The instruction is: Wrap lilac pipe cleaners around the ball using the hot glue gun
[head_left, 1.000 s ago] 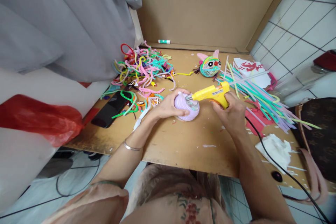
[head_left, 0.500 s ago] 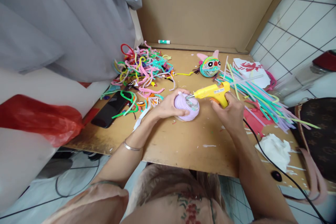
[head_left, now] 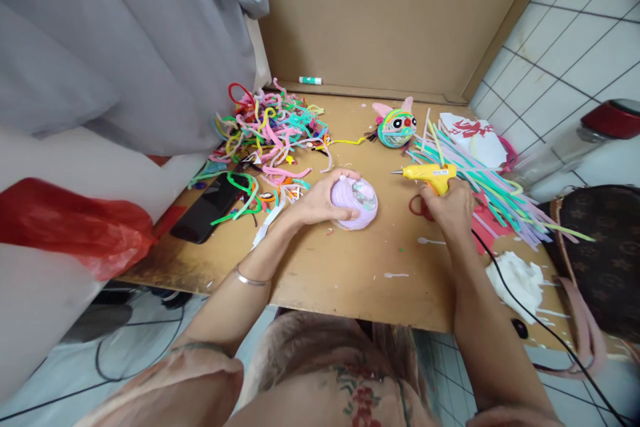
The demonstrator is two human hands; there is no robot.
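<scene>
- Lilac ball [head_left: 354, 203]: down on the wooden table [head_left: 350, 267], near its middle, with a shiny clear patch showing on top; left flank covered by fingers.
- Left hand [head_left: 320, 203]: curled round the ball from the left, thumb laid over the top, fingertips underneath out of sight.
- Right hand [head_left: 450, 207]: closed round the grip of the yellow glue gun [head_left: 429, 175], nozzle pointing left and well apart from the ball; handle mostly hidden inside the fist.
- Sticker on the gun's side: red and white, too small to read.
- White paper [head_left: 473, 137] with red print: not legible, partly buried under the straight pipe cleaners [head_left: 480, 180].
- Black cable [head_left: 505, 287]: out from beside the right forearm, cut off at the lower right edge.
- Dark phone [head_left: 207, 208]: half covered by green strands at the edge of the tangled heap [head_left: 270, 130].
- Striped ball with a face [head_left: 395, 128]: behind the gun, nearer the cardboard wall.
- Brown bag [head_left: 605, 260]: cut off at the right edge, pattern blurred.
</scene>
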